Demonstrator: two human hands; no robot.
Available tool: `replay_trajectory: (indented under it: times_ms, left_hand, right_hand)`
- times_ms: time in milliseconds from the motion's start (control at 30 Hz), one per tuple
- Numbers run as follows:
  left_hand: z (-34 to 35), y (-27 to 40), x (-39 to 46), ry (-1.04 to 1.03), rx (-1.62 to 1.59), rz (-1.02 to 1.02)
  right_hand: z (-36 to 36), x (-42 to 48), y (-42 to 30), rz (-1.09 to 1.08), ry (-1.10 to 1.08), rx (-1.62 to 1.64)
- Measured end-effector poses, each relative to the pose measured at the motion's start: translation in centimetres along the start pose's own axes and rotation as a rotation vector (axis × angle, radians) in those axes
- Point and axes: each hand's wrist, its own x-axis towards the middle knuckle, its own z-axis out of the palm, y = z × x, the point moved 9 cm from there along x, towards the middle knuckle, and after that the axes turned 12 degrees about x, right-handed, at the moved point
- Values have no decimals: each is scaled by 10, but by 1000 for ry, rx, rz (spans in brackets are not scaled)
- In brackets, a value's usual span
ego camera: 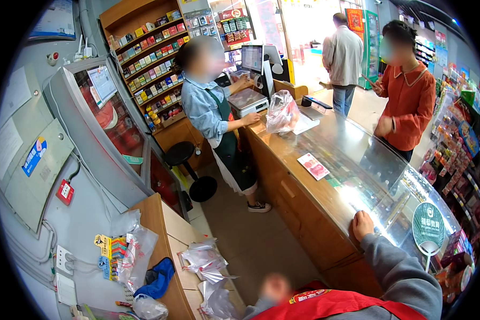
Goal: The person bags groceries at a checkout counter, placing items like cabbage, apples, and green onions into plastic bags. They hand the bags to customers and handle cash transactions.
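Observation:
My right hand (363, 226) rests on the edge of a glass-topped wooden counter (300, 200), its fingers curled in and nothing seen in them. Low in the view, close to my red apron (324, 304), my left hand (276, 286) is blurred, so its fingers are unclear. A pink-and-white printed sheet resembling a banknote (313, 166) lies flat on the counter, apart from both hands. To the right of my right forearm stands a round green hand fan (429, 228) with a white handle, bearing writing. Farther along the counter sits a filled clear plastic bag (282, 112).
Behind the counter a person in a dark apron (228, 116) stands by a scale (248, 100) and a monitor (253, 59). Across it, a person in orange (406, 104) holds a phone. A black stool (200, 188) and a side cabinet with plastic bags (204, 260) flank the aisle.

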Motion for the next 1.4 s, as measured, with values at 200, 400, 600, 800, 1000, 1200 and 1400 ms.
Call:
replay_trajectory:
  times_ms: [200,400,600,800,1000,1200,1400]
  left_hand:
    - [41,6,-13,172,-169,-52]
    - [89,12,-31,382,-235,-90]
    - [94,12,-32,412,-211,-73]
    - [101,12,-32,417,-194,-74]
    - [95,9,-29,396,-209,-94]
    - [97,6,-30,437,-192,-94]
    - [97,6,-28,434,-181,-93]
  right_hand:
    - [-3,-1,1,1,5,-23]
    - [-2,1,-2,-19,4,-25]
    - [-5,2,-3,-13,18,-22]
    - [-6,1,-3,-14,25,-28]
    - [-5,2,-2,-19,19,-22]
    - [-5,1,-1,-9,15,-18]
    - [-7,2,-3,-6,9,-15]
